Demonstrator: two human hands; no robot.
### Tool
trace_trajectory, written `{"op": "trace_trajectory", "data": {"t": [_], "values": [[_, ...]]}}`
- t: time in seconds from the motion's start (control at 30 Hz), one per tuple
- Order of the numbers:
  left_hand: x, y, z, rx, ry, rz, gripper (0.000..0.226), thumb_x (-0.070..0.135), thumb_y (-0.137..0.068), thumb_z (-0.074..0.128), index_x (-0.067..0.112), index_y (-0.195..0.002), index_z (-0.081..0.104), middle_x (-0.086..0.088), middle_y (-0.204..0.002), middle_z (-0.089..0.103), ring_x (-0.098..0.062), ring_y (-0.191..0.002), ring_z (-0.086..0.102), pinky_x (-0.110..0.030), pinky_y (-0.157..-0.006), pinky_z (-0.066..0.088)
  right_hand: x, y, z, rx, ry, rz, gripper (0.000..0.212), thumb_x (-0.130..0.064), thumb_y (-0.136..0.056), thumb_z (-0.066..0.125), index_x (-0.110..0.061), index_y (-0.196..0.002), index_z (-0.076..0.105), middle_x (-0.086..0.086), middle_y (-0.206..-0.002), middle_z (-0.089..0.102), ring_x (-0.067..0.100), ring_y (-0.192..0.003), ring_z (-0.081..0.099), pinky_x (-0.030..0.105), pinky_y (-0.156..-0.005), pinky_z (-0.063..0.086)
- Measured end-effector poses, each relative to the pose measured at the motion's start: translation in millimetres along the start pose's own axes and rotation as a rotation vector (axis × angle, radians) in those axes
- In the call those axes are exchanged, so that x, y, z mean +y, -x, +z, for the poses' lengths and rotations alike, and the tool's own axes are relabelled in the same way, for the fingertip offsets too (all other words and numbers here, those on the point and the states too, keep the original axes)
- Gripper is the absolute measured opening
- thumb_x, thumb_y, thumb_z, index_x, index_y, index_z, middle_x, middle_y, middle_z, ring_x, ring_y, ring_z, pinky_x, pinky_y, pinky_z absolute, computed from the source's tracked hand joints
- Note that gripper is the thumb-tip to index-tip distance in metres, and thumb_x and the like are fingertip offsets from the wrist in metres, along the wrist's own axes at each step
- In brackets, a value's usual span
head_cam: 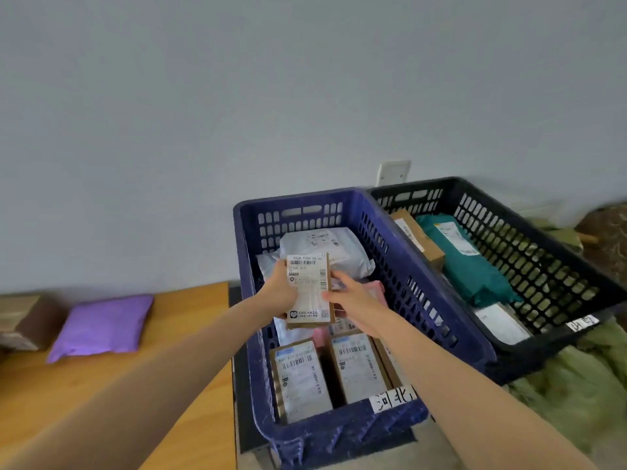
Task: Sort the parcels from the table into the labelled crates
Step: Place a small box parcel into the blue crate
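Note:
A small brown cardboard parcel (308, 290) with a white shipping label is held upright over the middle of the blue crate (400, 266). My left hand (282, 290) grips its left side and my right hand (353, 298) touches its right edge. The blue crate carries a white handwritten label (393, 397) on its near rim and holds several boxes and white bags. Beside it on the right stands a black crate (529, 232) with its own label (582, 323), holding a teal bag (475, 269), a brown box and a white parcel.
A purple padded bag (101, 327) and a brown box (23, 320) lie on the wooden table (190, 320) at left. A grey wall with a socket (393, 173) stands behind the crates. Greenish cloth (576, 385) covers the surface under the black crate.

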State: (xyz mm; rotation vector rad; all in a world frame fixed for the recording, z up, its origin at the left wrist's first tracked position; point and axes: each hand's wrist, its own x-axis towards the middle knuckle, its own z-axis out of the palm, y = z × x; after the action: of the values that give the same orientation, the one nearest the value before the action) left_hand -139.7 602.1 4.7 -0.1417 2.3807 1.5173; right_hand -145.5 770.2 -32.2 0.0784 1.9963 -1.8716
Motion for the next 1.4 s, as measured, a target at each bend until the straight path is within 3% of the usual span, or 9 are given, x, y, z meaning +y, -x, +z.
{"op": "trace_trajectory", "data": {"t": [0.17, 0.33, 0.47, 0.7, 0.9, 1.0, 1.07, 1.27, 1.4], "values": [[-5, -11, 9, 0.053, -0.024, -0.160, 0.049, -0.002, -0.095, 0.026, 0.021, -0.138, 0.020, -0.009, -0.117, 0.058, -0.027, -0.096, 0.065, -0.045, -0.065, 0.059, 15, -29, -4, -0.066, 0.083, 0.065, 0.059, -0.004, -0.091, 0.059, -0.019, -0.143, 0.038, 0.009, -0.127, 0.060, 0.023, -0.113, 0.061, 0.044, -0.098, 0.050], [-17, -23, 14, 0.116, -0.048, -0.287, 0.041, 0.004, -0.097, 0.026, 0.017, -0.136, 0.023, -0.010, -0.117, 0.058, -0.029, -0.095, 0.065, -0.050, -0.067, 0.059, 28, -51, -3, -0.145, 0.150, 0.099, 0.060, -0.008, -0.089, 0.062, -0.020, -0.143, 0.039, -0.018, -0.104, 0.058, 0.000, -0.088, 0.059, 0.020, -0.070, 0.052], [-24, -34, 15, 0.145, -0.021, -0.346, 0.047, 0.000, -0.097, 0.027, 0.016, -0.141, 0.020, -0.010, -0.118, 0.056, -0.026, -0.091, 0.062, -0.040, -0.052, 0.054, 38, -65, 0, -0.214, 0.145, 0.119, 0.060, -0.008, -0.090, 0.061, -0.020, -0.143, 0.037, -0.006, -0.130, 0.058, 0.012, -0.110, 0.058, 0.027, -0.084, 0.052], [-32, -47, 26, 0.160, -0.059, -0.420, 0.067, 0.000, -0.098, 0.029, 0.025, -0.152, -0.005, -0.016, -0.133, 0.051, -0.035, -0.111, 0.057, -0.048, -0.076, 0.052, 55, -81, 0, -0.258, 0.192, 0.104, 0.055, -0.002, -0.090, 0.059, -0.014, -0.140, 0.040, -0.010, -0.116, 0.061, -0.005, -0.085, 0.058, 0.008, -0.057, 0.049], [-37, -59, 34, 0.218, -0.201, -0.423, 0.075, -0.004, -0.096, 0.036, 0.016, -0.153, -0.008, -0.017, -0.130, 0.053, -0.030, -0.113, 0.056, -0.040, -0.093, 0.048, 54, -86, -2, -0.243, 0.413, -0.006, 0.057, -0.005, -0.086, 0.067, -0.012, -0.137, 0.042, 0.004, -0.131, 0.059, 0.015, -0.117, 0.056, 0.023, -0.089, 0.046], [-40, -59, 35, 0.233, -0.267, -0.419, 0.078, -0.007, -0.094, 0.037, 0.018, -0.153, -0.007, -0.018, -0.123, 0.056, -0.028, -0.105, 0.058, -0.037, -0.085, 0.049, 44, -87, -10, -0.194, 0.609, -0.115, 0.064, -0.015, -0.082, 0.074, -0.018, -0.136, 0.042, -0.009, -0.109, 0.062, 0.012, -0.103, 0.058, 0.027, -0.084, 0.046], [-41, -58, 38, 0.232, -0.324, -0.435, 0.081, -0.004, -0.095, 0.038, 0.021, -0.152, -0.014, -0.017, -0.121, 0.057, -0.028, -0.101, 0.060, -0.033, -0.076, 0.049, 39, -86, -16, -0.168, 0.797, -0.251, 0.070, -0.025, -0.080, 0.076, -0.024, -0.141, 0.041, -0.007, -0.124, 0.057, 0.016, -0.119, 0.051, 0.037, -0.096, 0.046], [-46, -60, 40, 0.191, -0.596, -0.380, 0.091, -0.005, -0.090, 0.048, 0.023, -0.152, -0.013, -0.019, -0.121, 0.056, -0.031, -0.103, 0.061, -0.035, -0.075, 0.050, 41, -87, -20, -0.401, 1.226, -0.478, 0.082, -0.046, -0.087, 0.064, -0.034, -0.153, 0.016, -0.010, -0.162, -0.006, 0.014, -0.149, -0.004, 0.047, -0.117, 0.013], [-51, -58, 38, 0.133, -0.725, -0.330, 0.092, -0.012, -0.086, 0.049, 0.015, -0.153, -0.007, -0.012, -0.161, -0.007, -0.035, -0.127, 0.047, -0.039, -0.093, 0.049, 40, -93, -15, -0.431, 1.301, -0.499, 0.085, -0.049, -0.087, 0.063, -0.033, -0.154, 0.014, -0.007, -0.162, -0.010, 0.015, -0.149, -0.005, 0.045, -0.118, 0.012]]}}
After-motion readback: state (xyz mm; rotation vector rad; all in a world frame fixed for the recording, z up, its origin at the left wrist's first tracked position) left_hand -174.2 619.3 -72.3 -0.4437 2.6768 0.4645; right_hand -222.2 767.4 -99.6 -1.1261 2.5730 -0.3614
